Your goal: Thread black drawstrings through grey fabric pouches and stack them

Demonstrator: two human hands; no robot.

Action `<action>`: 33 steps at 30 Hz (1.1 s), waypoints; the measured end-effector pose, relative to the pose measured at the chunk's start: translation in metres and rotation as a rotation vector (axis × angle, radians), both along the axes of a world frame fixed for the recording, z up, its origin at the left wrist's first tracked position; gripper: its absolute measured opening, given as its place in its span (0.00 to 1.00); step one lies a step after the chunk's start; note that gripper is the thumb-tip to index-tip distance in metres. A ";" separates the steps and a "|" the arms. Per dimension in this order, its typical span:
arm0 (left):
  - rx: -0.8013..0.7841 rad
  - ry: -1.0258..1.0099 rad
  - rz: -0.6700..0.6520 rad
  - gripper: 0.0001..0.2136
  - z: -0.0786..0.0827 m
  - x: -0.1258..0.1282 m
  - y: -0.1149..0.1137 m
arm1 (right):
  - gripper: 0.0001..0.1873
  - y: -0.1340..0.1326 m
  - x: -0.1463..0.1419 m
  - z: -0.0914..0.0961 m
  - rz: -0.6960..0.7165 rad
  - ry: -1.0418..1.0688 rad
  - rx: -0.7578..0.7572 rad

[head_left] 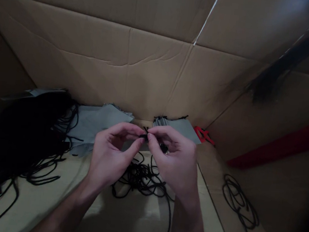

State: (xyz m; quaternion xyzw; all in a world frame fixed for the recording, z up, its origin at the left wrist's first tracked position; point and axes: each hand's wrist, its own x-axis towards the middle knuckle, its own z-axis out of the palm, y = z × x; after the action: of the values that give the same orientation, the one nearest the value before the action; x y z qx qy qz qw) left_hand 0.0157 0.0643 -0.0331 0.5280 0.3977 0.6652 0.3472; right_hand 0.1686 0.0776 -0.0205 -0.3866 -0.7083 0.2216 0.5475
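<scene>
My left hand [114, 152] and my right hand [174, 157] meet in the middle of the view, thumbs and forefingers pinched. Between the fingertips is a short piece of black cord [144, 135], gripped from both sides. A small dark bit shows under my right fingers, too hidden to name. Below the hands lies a loose tangle of black cord [143, 176], one strand trailing toward the near edge. Grey flat sheets [88, 119] lie behind my left hand. A second stack of grey pieces [182, 128] with black cord ends sits behind my right hand.
A large heap of black cords [20, 138] fills the left side. Cardboard walls [101, 43] rise behind and to the right. Red-handled scissors [204, 135] lie at the back right. Coiled black cord [241, 202] and red material [282, 145] are on the right.
</scene>
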 end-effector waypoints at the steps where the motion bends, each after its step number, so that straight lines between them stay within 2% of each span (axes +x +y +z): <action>1: 0.010 0.001 0.005 0.06 0.000 0.001 0.000 | 0.06 -0.001 -0.002 0.000 -0.017 0.016 0.002; 5: 0.046 0.033 0.052 0.06 -0.001 0.001 0.000 | 0.08 -0.005 -0.006 0.003 -0.105 -0.091 0.095; 9: 0.062 0.073 0.075 0.06 -0.002 -0.001 0.000 | 0.11 -0.007 -0.003 0.008 -0.055 -0.220 0.154; 13: 0.066 0.153 0.117 0.05 -0.003 -0.002 0.001 | 0.10 -0.003 0.000 0.005 -0.037 -0.281 0.121; 17: 0.117 0.243 0.168 0.04 -0.006 -0.004 0.001 | 0.08 0.001 -0.003 0.001 -0.074 -0.280 0.107; 22: 0.165 0.347 0.255 0.05 -0.014 -0.005 0.002 | 0.07 0.003 -0.011 -0.003 -0.158 -0.271 0.194; 27: 0.149 0.284 0.289 0.06 -0.015 -0.001 0.004 | 0.08 0.003 -0.015 -0.004 -0.186 -0.254 0.260; 33: 0.100 0.156 0.221 0.05 -0.011 0.002 0.005 | 0.08 0.003 -0.012 -0.003 -0.139 -0.198 0.236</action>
State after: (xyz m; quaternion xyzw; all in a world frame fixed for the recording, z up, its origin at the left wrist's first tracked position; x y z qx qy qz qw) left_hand 0.0178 0.0691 -0.0440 0.5478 0.4455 0.6753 0.2131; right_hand 0.1561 0.0806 -0.0238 -0.3876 -0.7513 0.0592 0.5308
